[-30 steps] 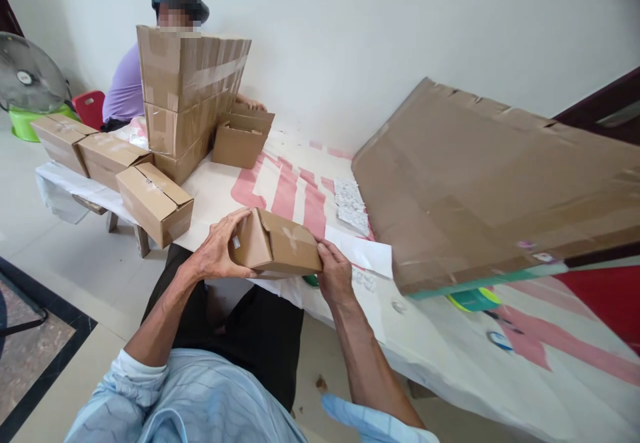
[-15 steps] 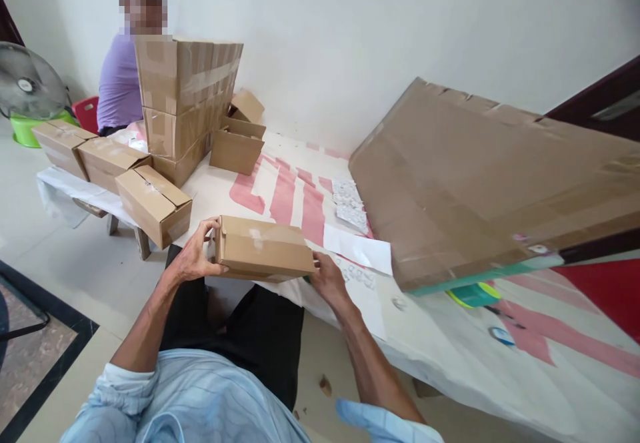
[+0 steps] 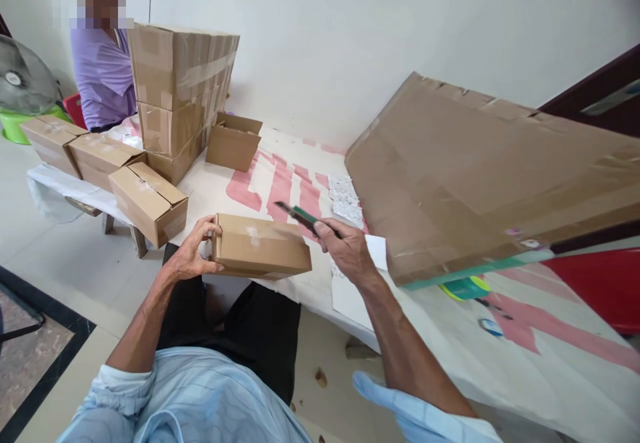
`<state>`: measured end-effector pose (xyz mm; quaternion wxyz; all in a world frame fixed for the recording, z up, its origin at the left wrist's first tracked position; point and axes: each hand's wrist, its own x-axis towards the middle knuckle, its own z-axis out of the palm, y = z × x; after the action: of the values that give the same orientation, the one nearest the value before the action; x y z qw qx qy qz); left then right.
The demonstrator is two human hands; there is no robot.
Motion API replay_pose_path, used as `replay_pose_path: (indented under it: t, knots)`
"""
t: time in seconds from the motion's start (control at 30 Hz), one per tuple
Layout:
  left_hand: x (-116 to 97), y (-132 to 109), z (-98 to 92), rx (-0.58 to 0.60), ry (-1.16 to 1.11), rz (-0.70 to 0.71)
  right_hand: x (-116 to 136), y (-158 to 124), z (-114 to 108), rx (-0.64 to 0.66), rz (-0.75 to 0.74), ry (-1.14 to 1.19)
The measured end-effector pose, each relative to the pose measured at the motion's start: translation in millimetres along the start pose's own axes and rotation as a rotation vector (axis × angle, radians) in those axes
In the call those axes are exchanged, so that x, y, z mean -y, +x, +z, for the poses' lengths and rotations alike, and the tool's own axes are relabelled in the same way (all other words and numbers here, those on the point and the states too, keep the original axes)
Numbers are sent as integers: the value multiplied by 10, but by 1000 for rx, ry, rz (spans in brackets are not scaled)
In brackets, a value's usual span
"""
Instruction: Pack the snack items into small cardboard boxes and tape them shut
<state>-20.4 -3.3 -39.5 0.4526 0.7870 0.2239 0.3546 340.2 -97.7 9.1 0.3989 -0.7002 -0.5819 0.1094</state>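
Observation:
A closed cardboard box point(image 3: 263, 246) lies at the table's near edge, above my lap. My left hand point(image 3: 195, 248) grips its left end, thumb low and fingers at the upper corner. In my right hand point(image 3: 347, 249) is a utility knife point(image 3: 303, 217) with a green and dark handle, its blade pointing left. The knife is raised above the right part of the box, and my right hand is clear of the cardboard. Paper sheets point(image 3: 350, 296) lie on the table under and beside my right hand.
Closed boxes point(image 3: 147, 203) stand on a low bench to the left. Behind them rise stacked taped cartons point(image 3: 185, 89) and an open box point(image 3: 234, 141). A large cardboard panel point(image 3: 480, 183) leans at right, near a roll of tape point(image 3: 491, 327). A person in purple point(image 3: 103, 76) sits at far left.
My right hand has left the box's right end and risen, bringing the utility knife into sight over the box. My left hand keeps its grip. The seated person has shifted posture.

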Motion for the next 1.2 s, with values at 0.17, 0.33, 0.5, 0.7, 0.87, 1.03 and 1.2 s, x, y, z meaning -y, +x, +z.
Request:
replay_pose_path:
  t: [0.17, 0.33, 0.5, 0.7, 0.87, 1.03, 1.2]
  knots:
    - [-19, -19, 3, 10, 48, 29, 767, 18, -146, 214, -310, 21]
    - [-54, -53, 6, 16, 86, 25, 1043, 91, -192, 303, -464, -63]
    - [-107, -52, 10, 19, 102, 21, 1091, 155, -176, 338, -533, -170]
    - [-112, -50, 5, 21, 121, 10, 1141, 221, -165, 334, -614, -326]
    - [-86, -48, -5, 17, 140, 17, 1150, 290, -187, 355, -646, -473]
    - [-67, -51, -26, 16, 130, 3, 1007, 333, -222, 332, -607, -522]
    - [-5, -45, -39, 15, 100, -4, 776, 339, -340, 327, -537, -521]
